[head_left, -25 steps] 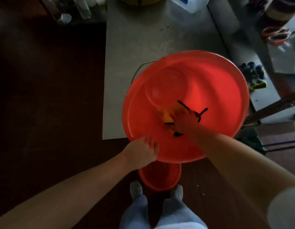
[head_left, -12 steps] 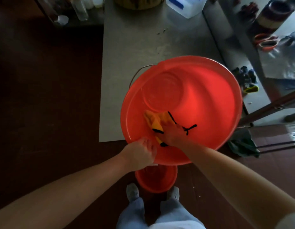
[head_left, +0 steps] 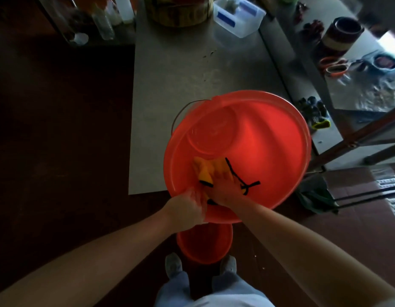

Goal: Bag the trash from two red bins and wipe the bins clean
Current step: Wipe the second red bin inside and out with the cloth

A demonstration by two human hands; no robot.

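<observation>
A large red bin (head_left: 258, 138) is tilted toward me over the near end of a grey table (head_left: 170, 85), its inside facing up. My left hand (head_left: 187, 209) grips its near rim. My right hand (head_left: 225, 187) is inside the bin and presses a yellow cloth with black trim (head_left: 205, 169) flat against the near inner wall. A second, smaller red bin (head_left: 203, 247) stands on the floor between my feet, partly hidden under the big one.
A metal bail handle (head_left: 181, 111) shows at the big bin's left rim. At the table's far end stand a clear plastic box (head_left: 238, 16) and a round wooden tub (head_left: 181, 12). To the right lie gloves (head_left: 316, 116), scissors (head_left: 333, 67), a metal frame (head_left: 358, 134) and a green cloth (head_left: 318, 198).
My right hand has dragged the cloth from the middle of the bin's wall leftward and toward me, close to my left hand. The left hand keeps its hold on the rim.
</observation>
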